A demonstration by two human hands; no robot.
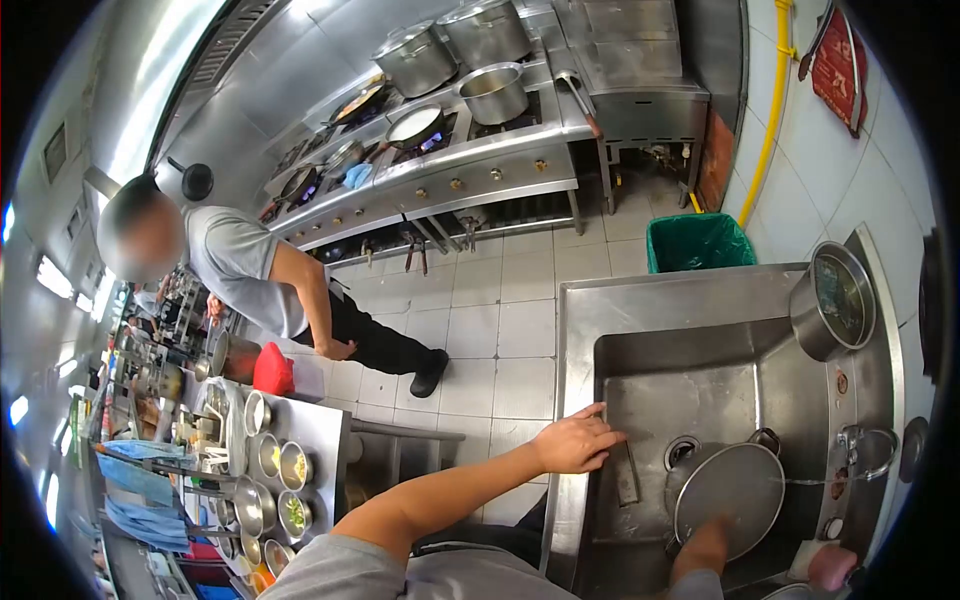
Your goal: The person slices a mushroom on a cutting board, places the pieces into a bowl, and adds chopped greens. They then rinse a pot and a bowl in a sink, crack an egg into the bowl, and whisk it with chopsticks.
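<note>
My left hand (pixel 578 440) rests on the near-left rim of the steel sink (pixel 585 345), its fingers apart and holding nothing. Inside the basin, beside the drain (pixel 682 452), sits a round metal pot (pixel 735 485) with dark side handles. My right hand (pixel 708 545) reaches into the pot's round opening. Motion smears that hand, so its fingers and anything in them cannot be made out. To the right of the pot, a tap (pixel 868 452) points towards it.
A tall steel pot (pixel 835 300) stands at the sink's far right corner. Behind the sink is a green-lined bin (pixel 700 243). A co-worker (pixel 250 265) stands left, near a stove (pixel 470 165) with lit burners and pans. Ingredient bowls (pixel 294 465) crowd the left counter.
</note>
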